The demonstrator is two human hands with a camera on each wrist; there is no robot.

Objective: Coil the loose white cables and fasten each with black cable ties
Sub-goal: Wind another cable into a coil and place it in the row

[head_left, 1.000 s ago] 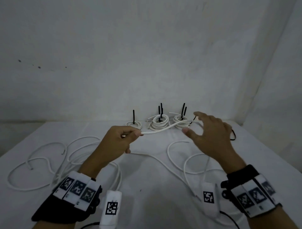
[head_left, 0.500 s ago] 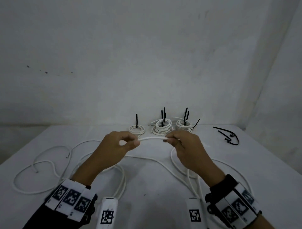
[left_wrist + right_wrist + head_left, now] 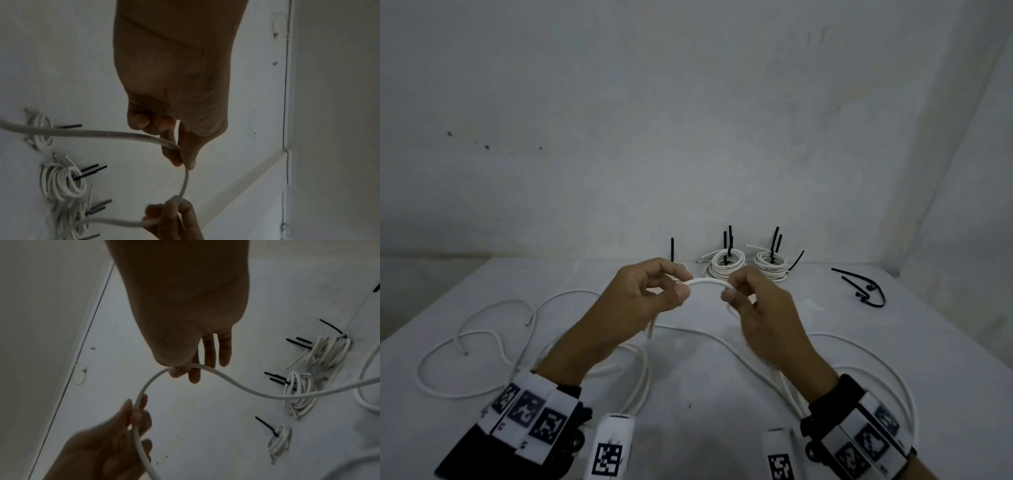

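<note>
Hands drawn closer; left hand (image 3: 640, 301), right hand (image 3: 760, 308) each pinch-grip white cable (image 3: 707, 281); smallest coil (image 3: 280, 441) half hidden.

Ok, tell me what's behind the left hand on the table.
Behind the left hand one black tie stands upright. Its small white coil is almost hidden in the head view; the right wrist view shows it.

No words, brands or numbers can be read anywhere. The only signs are black-and-white square code patterns: three on the left wristband (image 3: 529, 414) at 7 o'clock, three on the right wristband (image 3: 866, 442) at 5 o'clock, and one on each white wrist camera housing (image 3: 608, 452), none decipherable.
</note>
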